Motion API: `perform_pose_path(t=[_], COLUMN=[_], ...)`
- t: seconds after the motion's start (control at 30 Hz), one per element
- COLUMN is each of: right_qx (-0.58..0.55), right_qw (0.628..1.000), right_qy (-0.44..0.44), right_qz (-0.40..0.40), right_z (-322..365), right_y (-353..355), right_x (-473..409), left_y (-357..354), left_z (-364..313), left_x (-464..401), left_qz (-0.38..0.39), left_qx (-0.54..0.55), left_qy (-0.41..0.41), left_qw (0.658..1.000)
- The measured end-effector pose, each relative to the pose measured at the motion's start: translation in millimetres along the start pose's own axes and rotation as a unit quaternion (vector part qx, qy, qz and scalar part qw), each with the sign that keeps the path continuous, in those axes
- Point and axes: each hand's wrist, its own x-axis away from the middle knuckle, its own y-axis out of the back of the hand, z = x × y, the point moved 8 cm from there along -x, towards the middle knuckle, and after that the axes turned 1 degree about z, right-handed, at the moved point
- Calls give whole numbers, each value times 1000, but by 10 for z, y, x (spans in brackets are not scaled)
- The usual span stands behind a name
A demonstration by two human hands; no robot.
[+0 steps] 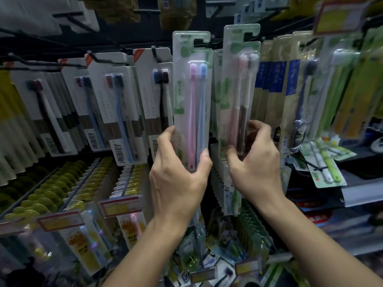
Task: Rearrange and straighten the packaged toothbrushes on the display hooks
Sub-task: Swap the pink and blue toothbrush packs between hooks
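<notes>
While left hand (178,175) grips the pink-blue pack (191,96) at 12 o'clock and right hand (255,162) pinches the pink-brown pack (238,96) at 1, both look unhooked, rehanging likely pending.

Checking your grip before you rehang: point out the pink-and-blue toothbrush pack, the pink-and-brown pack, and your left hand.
pink-and-blue toothbrush pack (195,96), head view, brush handles.
pink-and-brown pack (238,96), head view, handles.
left hand (178,172), head view, back of hand.

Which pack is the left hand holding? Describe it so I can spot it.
Middle of the hook wall, just right of the white-card packs. The left hand grips the clear green-printed pack by its lower end. It holds one pink and one blue brush; the right hand's pack holds pink and brown.
</notes>
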Motion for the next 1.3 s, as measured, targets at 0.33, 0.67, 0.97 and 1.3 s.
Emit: perform_pose_path(t=[0.33,0.67,0.97,1.3], right_qx=[18,35,59,62], right_qw=[999,999,997,997], right_qy=[-13,-28,-49,-38], right_qz=[-31,-14,10,19], right_z=[-82,-122,-183,-146], right_y=[95,101,58,60], right_x=[-11,-9,-16,10], left_y=[-82,-153,-206,-211], left_z=[-175,-194,-156,-190], left_x=[20,20,37,37], left_qz=[-22,-20,2,31], left_qx=[11,-5,-53,-97], left_qy=[-7,4,21,-5], left_qw=[1000,1000,998,995])
